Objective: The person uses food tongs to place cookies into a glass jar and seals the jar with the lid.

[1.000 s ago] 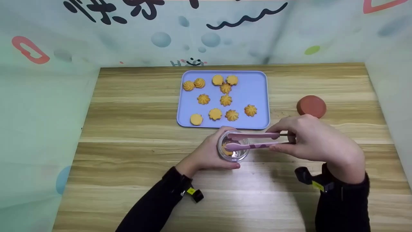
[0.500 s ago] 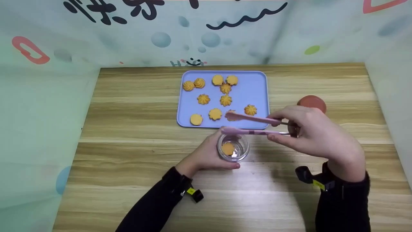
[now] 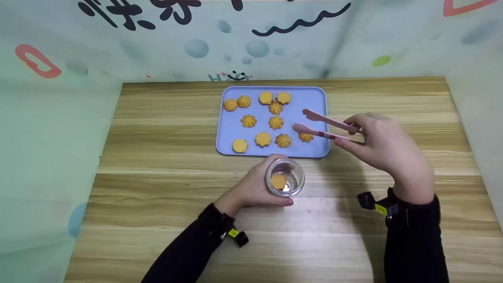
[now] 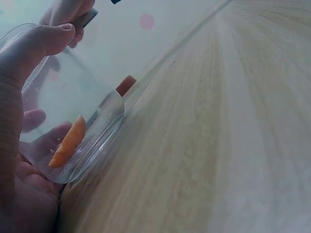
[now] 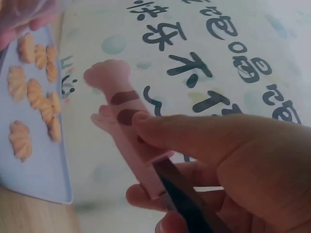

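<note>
My left hand (image 3: 255, 184) is wrapped around a clear jar (image 3: 298, 188) that stands on the table in front of the tray. One cookie (image 3: 278, 181) lies inside the jar; in the left wrist view this cookie (image 4: 69, 143) leans at the jar's bottom. My right hand (image 3: 387, 145) pinches pink tongs (image 3: 314, 131) with paw-shaped tips. The tongs' tips are apart with nothing between them, above the right part of the blue tray (image 3: 308, 94). Beneath one arm of the tongs, a cookie (image 3: 305, 137) is partly covered. Several other cookies (image 3: 276, 122) are spread over the tray.
A wooden table (image 3: 157, 157) bears everything. Behind it hangs a pale printed cloth (image 3: 298, 55). To the left wrist view's centre, a reddish-brown lid (image 4: 126, 85) stands past the jar; in the head view my right hand hides it.
My right hand has carried the tongs from the jar's mouth up over the right of the tray, their tips spreading. The left hand and jar have stayed put.
</note>
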### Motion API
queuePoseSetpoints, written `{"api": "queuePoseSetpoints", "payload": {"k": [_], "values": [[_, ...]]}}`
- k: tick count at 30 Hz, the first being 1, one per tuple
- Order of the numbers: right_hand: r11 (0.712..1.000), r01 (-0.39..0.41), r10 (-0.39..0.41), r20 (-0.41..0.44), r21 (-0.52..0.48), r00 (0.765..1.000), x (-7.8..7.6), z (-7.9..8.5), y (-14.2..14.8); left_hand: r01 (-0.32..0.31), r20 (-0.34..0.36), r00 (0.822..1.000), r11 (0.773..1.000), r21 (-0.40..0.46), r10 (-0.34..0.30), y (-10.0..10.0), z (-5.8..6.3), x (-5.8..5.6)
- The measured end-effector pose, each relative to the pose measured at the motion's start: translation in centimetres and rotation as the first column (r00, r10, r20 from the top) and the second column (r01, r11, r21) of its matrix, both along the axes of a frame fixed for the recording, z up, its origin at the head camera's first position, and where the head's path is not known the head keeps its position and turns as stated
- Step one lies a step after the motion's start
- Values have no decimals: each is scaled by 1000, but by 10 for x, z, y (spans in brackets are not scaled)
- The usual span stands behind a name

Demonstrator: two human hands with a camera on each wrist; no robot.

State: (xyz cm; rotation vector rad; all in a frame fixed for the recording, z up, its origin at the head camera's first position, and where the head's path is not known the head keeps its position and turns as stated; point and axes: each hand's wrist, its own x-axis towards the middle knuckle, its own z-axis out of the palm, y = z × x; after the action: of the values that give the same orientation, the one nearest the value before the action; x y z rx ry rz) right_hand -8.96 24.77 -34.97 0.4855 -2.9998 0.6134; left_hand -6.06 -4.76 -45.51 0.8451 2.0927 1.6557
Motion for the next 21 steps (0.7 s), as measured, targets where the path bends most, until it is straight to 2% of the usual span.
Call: {"api": "queuePoseSetpoints", "payload": {"k": [3, 9, 12, 18, 21], "values": [[1000, 6, -7, 35, 23, 999, -4, -6, 2, 2, 0, 1000, 1000, 1, -2, 0, 0, 0], [996, -36, 31, 62, 81, 998, -9, -15, 5, 3, 3, 1000, 1000, 8, -3, 0, -3, 0], [994, -49, 41, 86, 93, 995, -10, -18, 6, -4, 11, 1000, 1000, 16, 4, 1, -10, -1], [994, -36, 22, 130, 103, 991, -10, -18, 7, -23, -1, 1000, 1000, -11, 23, 3, -31, -6], [993, -32, 14, 158, 110, 987, -10, -18, 6, -27, -8, 1000, 1000, -16, 27, 3, -34, -6]]}}
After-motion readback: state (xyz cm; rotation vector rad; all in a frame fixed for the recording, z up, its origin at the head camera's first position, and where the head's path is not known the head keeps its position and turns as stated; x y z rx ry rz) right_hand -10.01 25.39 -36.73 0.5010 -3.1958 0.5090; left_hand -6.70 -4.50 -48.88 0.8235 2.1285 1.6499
